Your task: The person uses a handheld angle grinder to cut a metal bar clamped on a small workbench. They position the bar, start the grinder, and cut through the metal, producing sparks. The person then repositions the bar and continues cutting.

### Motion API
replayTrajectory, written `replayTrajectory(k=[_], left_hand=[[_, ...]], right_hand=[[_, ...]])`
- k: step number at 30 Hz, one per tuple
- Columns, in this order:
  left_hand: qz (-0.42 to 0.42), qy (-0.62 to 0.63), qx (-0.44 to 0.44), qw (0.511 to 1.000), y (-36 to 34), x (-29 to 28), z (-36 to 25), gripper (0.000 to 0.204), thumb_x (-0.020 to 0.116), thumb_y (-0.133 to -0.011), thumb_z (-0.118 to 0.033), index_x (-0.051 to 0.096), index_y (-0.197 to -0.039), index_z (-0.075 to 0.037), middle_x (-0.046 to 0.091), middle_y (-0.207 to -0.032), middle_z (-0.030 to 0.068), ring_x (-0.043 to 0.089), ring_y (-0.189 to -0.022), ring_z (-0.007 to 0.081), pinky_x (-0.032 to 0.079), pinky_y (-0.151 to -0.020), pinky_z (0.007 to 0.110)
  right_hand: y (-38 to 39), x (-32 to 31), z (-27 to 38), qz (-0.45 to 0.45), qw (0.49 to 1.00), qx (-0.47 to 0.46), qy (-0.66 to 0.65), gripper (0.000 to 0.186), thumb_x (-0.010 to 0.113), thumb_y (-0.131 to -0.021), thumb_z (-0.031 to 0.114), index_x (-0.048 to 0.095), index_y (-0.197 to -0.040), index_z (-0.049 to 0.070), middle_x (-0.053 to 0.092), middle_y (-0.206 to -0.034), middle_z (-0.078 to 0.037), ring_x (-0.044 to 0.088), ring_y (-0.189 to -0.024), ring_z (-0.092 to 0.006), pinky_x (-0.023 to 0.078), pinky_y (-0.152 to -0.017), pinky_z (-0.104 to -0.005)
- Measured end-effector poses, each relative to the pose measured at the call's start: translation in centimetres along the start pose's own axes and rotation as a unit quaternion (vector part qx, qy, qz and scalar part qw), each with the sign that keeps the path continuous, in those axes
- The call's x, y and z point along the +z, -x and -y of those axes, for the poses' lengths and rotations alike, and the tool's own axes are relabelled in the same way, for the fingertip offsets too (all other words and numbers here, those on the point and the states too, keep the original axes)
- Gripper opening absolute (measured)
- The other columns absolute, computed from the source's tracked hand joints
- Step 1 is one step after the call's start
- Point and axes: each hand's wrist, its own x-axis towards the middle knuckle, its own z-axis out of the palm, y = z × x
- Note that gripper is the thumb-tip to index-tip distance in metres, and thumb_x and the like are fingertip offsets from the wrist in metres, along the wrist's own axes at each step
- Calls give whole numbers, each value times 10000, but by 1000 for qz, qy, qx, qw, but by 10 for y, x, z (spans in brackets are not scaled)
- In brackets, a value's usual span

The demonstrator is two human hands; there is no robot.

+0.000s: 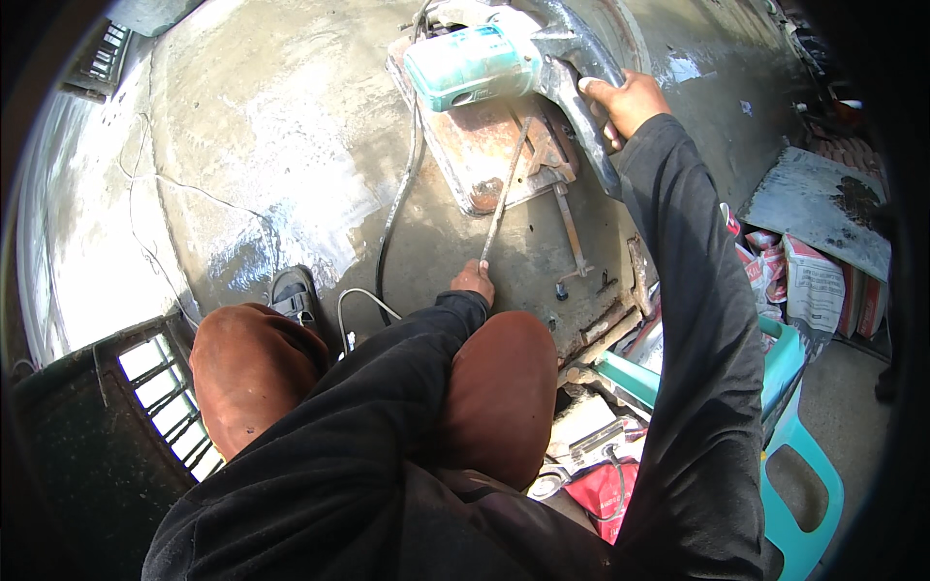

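View from the head, looking down over the knees of a seated person onto a wet concrete floor (252, 145). The right hand (625, 102), at the far right, is clenched around the grey handle of a cut-off saw (504, 58) with a teal motor housing, which stands over a rusty base plate (475, 155). The left hand (473, 281), near the centre, grips the near end of a thin steel rod (504, 194); the rod runs away from the person, its far end lying across the base plate under the saw. A black cable (392, 213) trails left of the plate. At the right edge, flat printed bags (814, 286), white with red patches, are stacked under a grey board (823, 198); a teal plastic stool (799, 465) stands nearer, beside a red package (601, 489).
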Motion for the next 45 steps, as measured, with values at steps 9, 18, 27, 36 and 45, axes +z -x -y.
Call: replayTrajectory(k=[9,18,27,36,45], left_hand=[[4,-1,1,1000,1,-1,-1,343,379,-948,-342,542,-972,-42,601,-916,269,551,-904,468,439,-781,500],[13,-6,1,1000,3,-4,-3,336,372,-953,-343,525,-987,-47,605,-923,274,555,-904,474,439,-786,509],[14,-11,3,1000,0,-2,0,346,366,-955,-350,525,-996,-46,605,-931,274,555,-904,474,439,-790,511],[0,-1,7,1000,1,-2,-1,352,372,-949,-348,544,-976,-42,600,-927,267,549,-911,462,436,-790,498],[-4,2,2,1000,0,0,0,343,386,-944,-340,551,-970,-40,600,-914,264,553,-901,458,441,-781,494]], right_hand=[[0,1,-2,-2,1000,-4,-6,348,675,-780,262,585,-922,-43,583,-612,-77,497,-418,-132,410,-385,-301],[1,0,0,2,1000,-4,-18,315,679,-782,249,585,-845,-44,581,-605,-75,483,-412,-133,398,-381,-301],[0,0,1,10,999,3,-32,314,681,-783,240,580,-871,-44,596,-642,-80,479,-422,-130,398,-395,-295],[-1,0,0,3,1000,-1,-11,311,678,-788,250,582,-870,-34,588,-625,-75,491,-428,-125,399,-396,-292],[1,0,0,0,1000,0,-3,314,671,-794,252,585,-901,-30,591,-630,-68,492,-432,-117,410,-400,-284]])
